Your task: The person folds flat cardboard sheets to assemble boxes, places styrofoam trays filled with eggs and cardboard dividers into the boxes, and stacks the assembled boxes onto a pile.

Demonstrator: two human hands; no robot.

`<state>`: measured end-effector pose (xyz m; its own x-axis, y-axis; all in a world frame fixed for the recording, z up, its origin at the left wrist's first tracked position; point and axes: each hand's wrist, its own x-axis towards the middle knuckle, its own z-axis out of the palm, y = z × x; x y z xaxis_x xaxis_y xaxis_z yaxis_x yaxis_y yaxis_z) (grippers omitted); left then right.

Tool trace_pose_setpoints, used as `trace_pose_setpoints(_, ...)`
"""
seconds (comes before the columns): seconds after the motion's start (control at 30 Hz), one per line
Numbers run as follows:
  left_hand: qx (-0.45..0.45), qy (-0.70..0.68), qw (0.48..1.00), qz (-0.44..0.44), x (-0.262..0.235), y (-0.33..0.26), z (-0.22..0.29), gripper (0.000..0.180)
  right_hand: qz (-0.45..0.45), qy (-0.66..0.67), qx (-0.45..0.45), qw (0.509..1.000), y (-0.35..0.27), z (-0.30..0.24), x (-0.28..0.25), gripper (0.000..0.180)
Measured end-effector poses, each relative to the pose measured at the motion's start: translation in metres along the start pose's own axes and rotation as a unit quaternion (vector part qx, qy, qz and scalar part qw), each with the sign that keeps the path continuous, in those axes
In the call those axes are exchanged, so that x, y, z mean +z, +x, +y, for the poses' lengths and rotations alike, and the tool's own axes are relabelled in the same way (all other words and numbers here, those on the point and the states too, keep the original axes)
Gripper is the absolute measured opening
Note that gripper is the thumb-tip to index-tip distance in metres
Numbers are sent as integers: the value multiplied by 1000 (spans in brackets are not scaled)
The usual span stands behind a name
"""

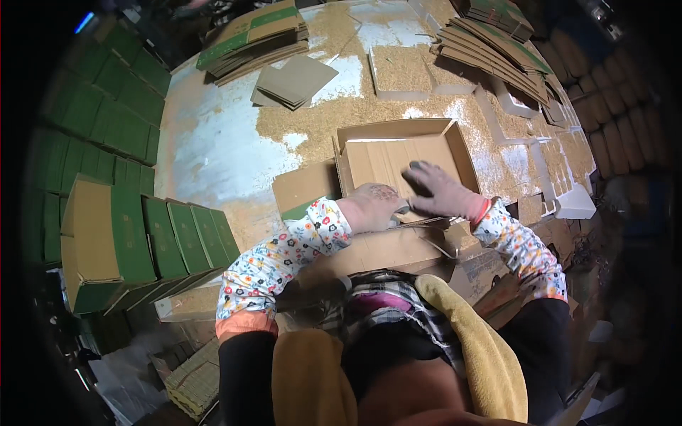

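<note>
Yellow cloth (pixel 483 348), soft and thick, is draping over the person's lap at the near edge, beside a plaid garment (pixel 394 302).

Floral sleeves are covering both forearms, ending in knitted pinkish work gloves.

Left hand (pixel 373 207): resting knuckles-up on the near wall of the box, fingers curling over the edge; whether it is actually pinching the card cannot be told.

Right hand (pixel 442 190): lying flat and spread, palm down, dark fingertips pressing on the insert sheet inside the box.

Cardboard box (pixel 398 135): brown corrugated card, shallow, rectangular, open on top, sitting on the table directly ahead of the person. Its long axis is running roughly left to right, tilting slightly up toward the right; its open face is pointing upward. A loose flap (pixel 305 186) is sticking out at its left side.

Insert sheet (pixel 383 162): flat, creased card, paler than the walls, lying in the box bottom.

Table (pixel 220 142): round, worn pale surface, patchy with tan sawdust-like crumbs.

Green-faced folded boxes (pixel 142 241): standing in rows at the left, beyond the table rim.

Small flat card pieces (pixel 295 82): lying stacked near the table's far side.

Stacks of flattened cartons (pixel 252 35) and (pixel 494 50): lying farthest, green-striped and plain, fanned at the far edge.
</note>
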<state>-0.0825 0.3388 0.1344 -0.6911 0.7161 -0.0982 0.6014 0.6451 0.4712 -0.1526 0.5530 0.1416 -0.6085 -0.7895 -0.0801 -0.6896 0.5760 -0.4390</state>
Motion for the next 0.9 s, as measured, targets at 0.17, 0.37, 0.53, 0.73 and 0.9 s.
trace_pose_setpoints(0.17, -260, 176, 946, -76, -14, 13, 23, 58, -8, 6, 69, 998, -9, -4, -3, 71)
trace_pose_setpoints(0.37, -199, -37, 968, 147, -13, 8, -6, 33, 73, 357, -2, 931, 13, 80, -35, 47)
trace_pose_setpoints(0.53, -425, -392, 706, 409, 38, -27, -48, 57, -60, 528, 241, 812, -6, 161, -22, 61)
trace_pose_setpoints(0.73, -424, -436, 656, 446, 113, -28, -62, 62, 0, 354, 100, 930, 8, 106, 39, 57)
trace_pose_setpoints(0.9, -213, -679, 417, 565, 59, -85, -26, 42, 103, 497, 26, 861, -10, 53, 56, 41)
